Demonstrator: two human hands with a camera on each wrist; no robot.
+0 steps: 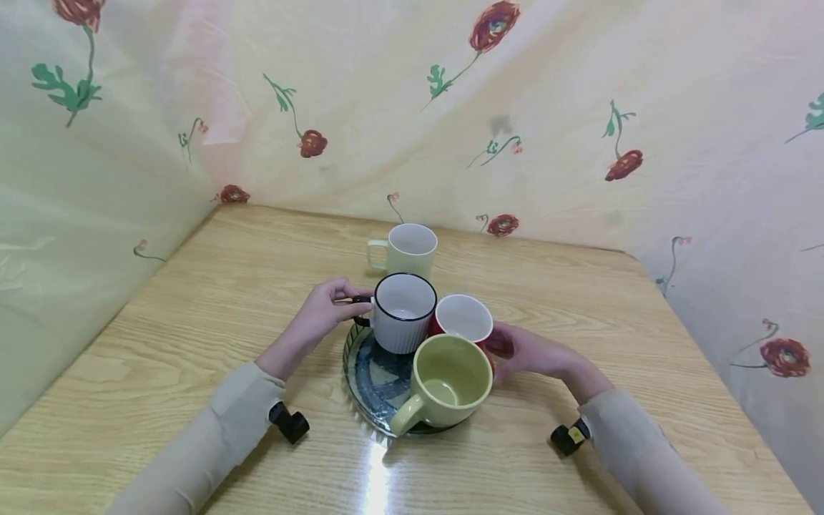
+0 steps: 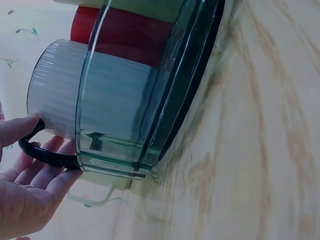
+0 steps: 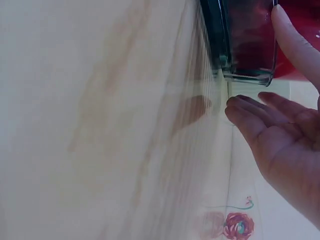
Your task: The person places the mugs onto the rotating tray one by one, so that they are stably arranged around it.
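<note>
My left hand (image 1: 327, 306) pinches the black handle (image 2: 47, 156) of a white ribbed mug (image 1: 400, 330) with a dark rim. That mug stands upright at the back left of a round glass dish (image 1: 370, 386). Beside it in the dish is a red mug (image 1: 462, 316) with a white inside. A yellow-green mug (image 1: 450, 390) sits at the front, its handle pointing to the front left. My right hand (image 1: 534, 352) is at the red mug's right side. In the right wrist view its thumb (image 3: 295, 40) lies at the glass rim, while the other fingers extend loosely past the dish.
Behind the dish a pale green mug (image 1: 412, 250) stands on the wooden table (image 1: 212, 307), its handle to the left. A flower-printed cloth (image 1: 386, 107) rises at the table's back and sides. Small black cameras (image 1: 292, 425) are strapped at both wrists.
</note>
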